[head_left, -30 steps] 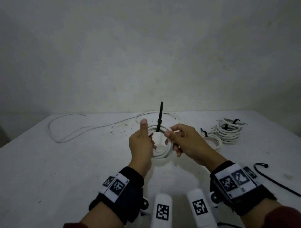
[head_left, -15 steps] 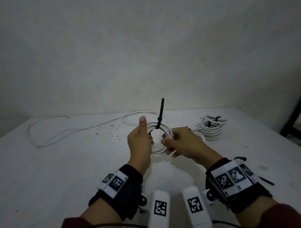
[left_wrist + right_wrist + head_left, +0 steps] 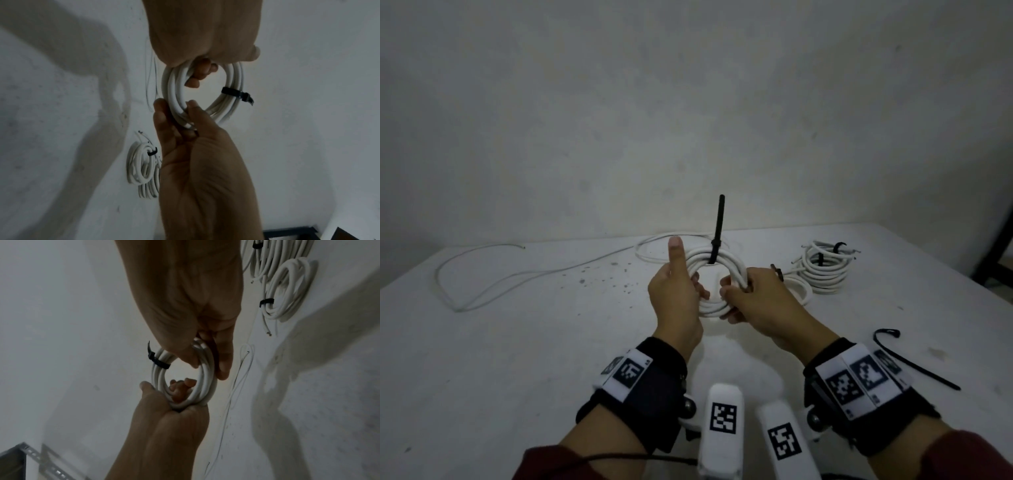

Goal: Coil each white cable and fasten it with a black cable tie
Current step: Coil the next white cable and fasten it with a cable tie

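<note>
White table (image 3: 517,359) carries tied bundles (image 3: 825,274) far right and one loose cable (image 3: 524,274) far left. Coil (image 3: 717,265), held up mid-table, looks light and springy, wanting to unwind; best gripped across all loops. Left hand (image 3: 674,298) clamps its left side, thumb up; right hand (image 3: 760,298) clamps the right. Black tie (image 3: 717,229) cinches the top, tail upright.

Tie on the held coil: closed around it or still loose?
Closed. The black cable tie wraps the held coil in a band with its tail sticking up; both wrist views show it cinched. Whether it is locked, cannot tell.
</note>
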